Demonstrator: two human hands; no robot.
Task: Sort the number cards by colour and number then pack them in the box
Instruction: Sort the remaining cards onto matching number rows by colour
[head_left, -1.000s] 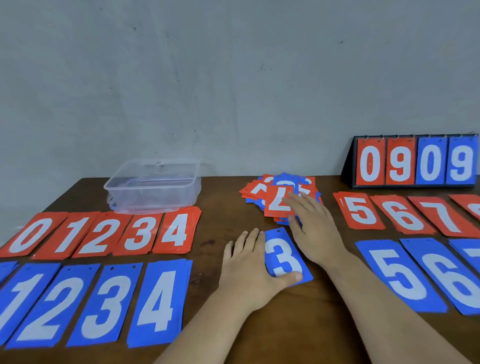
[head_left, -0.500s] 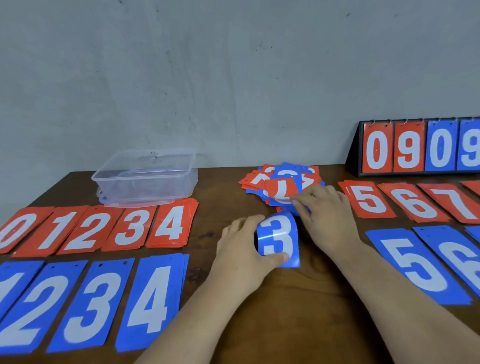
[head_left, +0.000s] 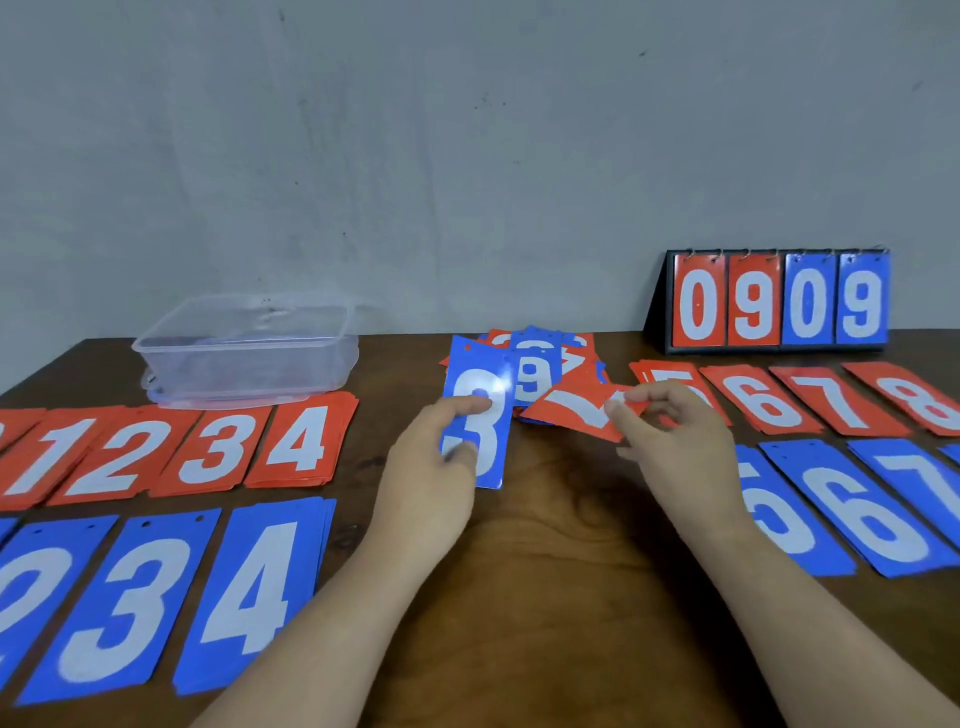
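Left hand pinches blue 3 card; right hand pinches red card. Seat the 3 squarely on blue 3 pile.

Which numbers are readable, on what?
"0909": scoreboard.
"1 2 3 4": left red stacks.
"2 3 4": left blue stacks.
"6 7 8": right red stacks.
"5 6 7": right blue stacks.
"3": blue card in left hand.
"9": pile card.
Red card in right hand: unreadable.

Single head view; looks forward and down across table toward wall; close.
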